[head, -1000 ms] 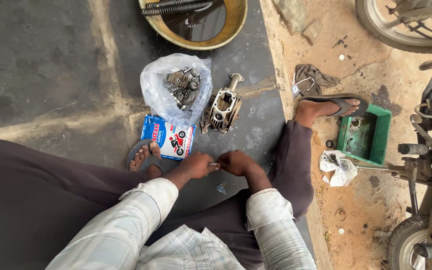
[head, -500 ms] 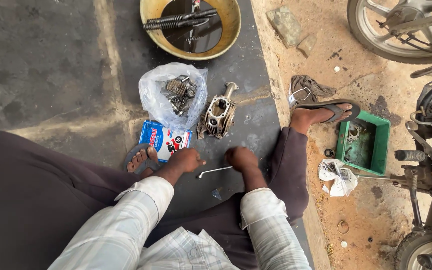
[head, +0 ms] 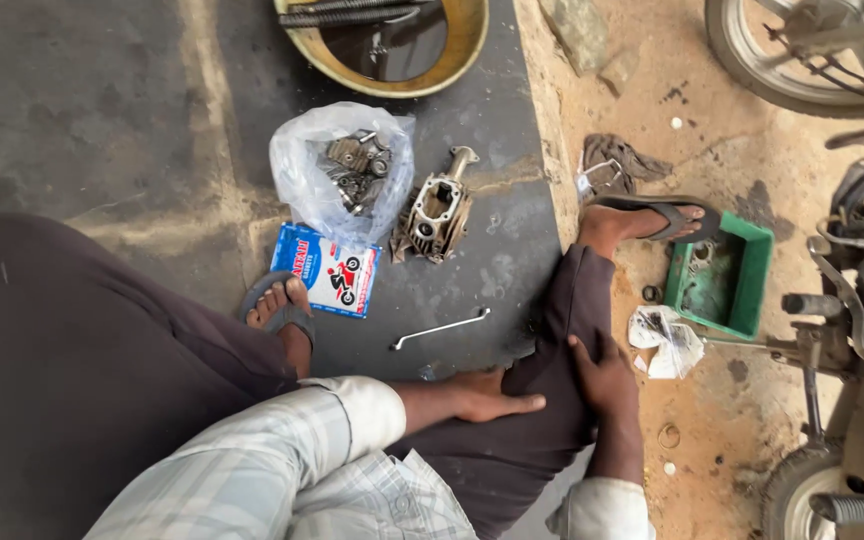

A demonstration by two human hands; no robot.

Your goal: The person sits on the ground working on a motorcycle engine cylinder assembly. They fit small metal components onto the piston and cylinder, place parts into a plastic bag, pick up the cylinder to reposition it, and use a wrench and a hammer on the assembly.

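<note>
My left hand (head: 487, 397) lies flat on the inside of my right trouser leg, fingers together, holding nothing. My right hand (head: 599, 372) rests spread on my right thigh, also without anything in it. A thin metal spanner (head: 439, 328) lies on the dark floor just ahead of my hands, apart from both. Further ahead sits a grey engine cylinder head (head: 435, 214). To its left is a clear plastic bag of metal parts (head: 345, 170), and a small blue and white printed box (head: 327, 269) lies by my left foot.
A round yellow basin (head: 464, 45) of dark oil with a spring stands at the top. A green tray (head: 754, 282) with parts, a white rag (head: 665, 337) and a dark cloth (head: 616, 163) lie on the sandy ground to the right. A motorcycle (head: 852, 300) stands at the right edge.
Both hands were together over the floor working the spanner. The spanner was set down on the floor, and both hands drew back onto my right leg.
</note>
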